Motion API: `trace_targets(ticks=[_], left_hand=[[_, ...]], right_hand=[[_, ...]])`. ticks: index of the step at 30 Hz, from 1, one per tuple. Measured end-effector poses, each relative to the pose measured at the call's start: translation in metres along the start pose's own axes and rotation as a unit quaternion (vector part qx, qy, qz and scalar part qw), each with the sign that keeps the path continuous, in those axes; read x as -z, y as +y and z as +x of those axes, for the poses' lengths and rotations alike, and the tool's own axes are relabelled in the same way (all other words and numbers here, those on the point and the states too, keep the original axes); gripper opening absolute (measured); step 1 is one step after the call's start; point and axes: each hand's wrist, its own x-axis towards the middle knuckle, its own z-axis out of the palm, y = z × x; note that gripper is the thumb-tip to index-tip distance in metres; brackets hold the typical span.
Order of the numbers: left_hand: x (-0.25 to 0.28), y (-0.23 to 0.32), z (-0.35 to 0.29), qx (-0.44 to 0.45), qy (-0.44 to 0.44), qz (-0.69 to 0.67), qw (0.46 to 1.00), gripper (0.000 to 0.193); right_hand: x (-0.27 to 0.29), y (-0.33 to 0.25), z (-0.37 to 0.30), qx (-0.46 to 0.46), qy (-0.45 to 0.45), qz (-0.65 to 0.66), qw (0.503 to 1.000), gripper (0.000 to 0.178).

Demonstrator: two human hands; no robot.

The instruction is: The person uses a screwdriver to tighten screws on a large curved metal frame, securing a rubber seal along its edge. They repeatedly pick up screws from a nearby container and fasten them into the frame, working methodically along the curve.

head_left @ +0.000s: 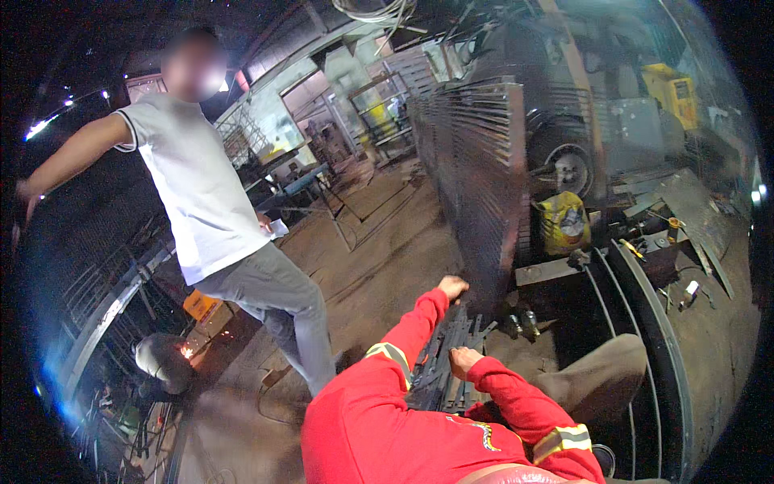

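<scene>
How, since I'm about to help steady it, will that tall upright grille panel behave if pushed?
Probably heavy: the grille panel is packed with metal bars. Likely stiff, as its edges run unbowed. Standing on its narrow edge with only the left hand at its foot, it could tip sideways.

Standing person in a white shirt [193,185] and grey trousers on the dirt floor [387,242], tall metal grille panel [476,169] upright nearby, yellow bag [562,222] beside a wheel [564,165], welding sparks [187,351] low down
</scene>
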Motion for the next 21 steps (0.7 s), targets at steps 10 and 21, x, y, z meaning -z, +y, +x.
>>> trace_targets(ticks=[10,21], left_hand=[[-0.079,-0.101,0.016,0.166,0.184,0.250,0.936,0.034],[-0.129,0.095,-0.109,0.265,-0.041,-0.376,0.887,0.011]], right_hand=[[0.159,0.052,-0.206,-0.034,0.435,0.659,0.613,0.021],[0.204,0.051,-0.386,-0.201,0.647,0.678,0.283,0.021]])
